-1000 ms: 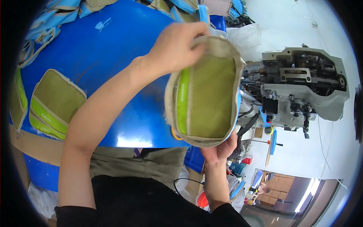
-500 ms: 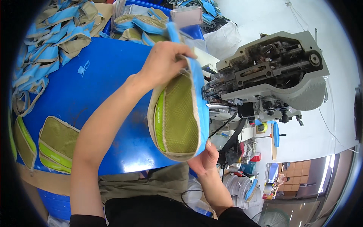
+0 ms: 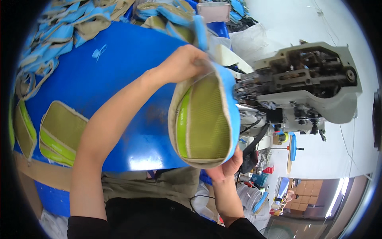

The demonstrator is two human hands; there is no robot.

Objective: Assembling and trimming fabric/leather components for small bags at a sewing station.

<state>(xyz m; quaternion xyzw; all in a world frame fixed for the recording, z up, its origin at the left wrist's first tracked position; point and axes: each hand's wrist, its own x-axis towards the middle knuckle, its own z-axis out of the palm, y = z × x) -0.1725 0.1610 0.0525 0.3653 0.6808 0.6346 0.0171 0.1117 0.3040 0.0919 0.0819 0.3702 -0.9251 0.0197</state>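
The olive mesh panel (image 3: 205, 119), a rounded pocket-shaped piece with a bright lime stripe down one side, beige binding round its rim and a blue fabric edge along the far side, is held up in the air between the blue table (image 3: 115, 79) and the sewing machine (image 3: 306, 83). The left hand (image 3: 185, 61) grips its top end, fingers curled tight over the binding. The right hand (image 3: 227, 165) supports the bottom end from beneath, fingers closed on the lower rim. The mesh looks coarse and woven; the stripe is smooth and glossy.

Compared with half a second ago, the panel has turned to show more of its mesh face and sits closer to the machine's needle area.

At the table's near left corner lie two finished panels (image 3: 59, 133) of the same olive and lime, flat on the shiny surface. Along the far edge a heap of blue and beige pieces (image 3: 79, 20) is piled loosely. The machine is grey-beige metal, worn and grimy, with dark mechanical parts exposed on top.
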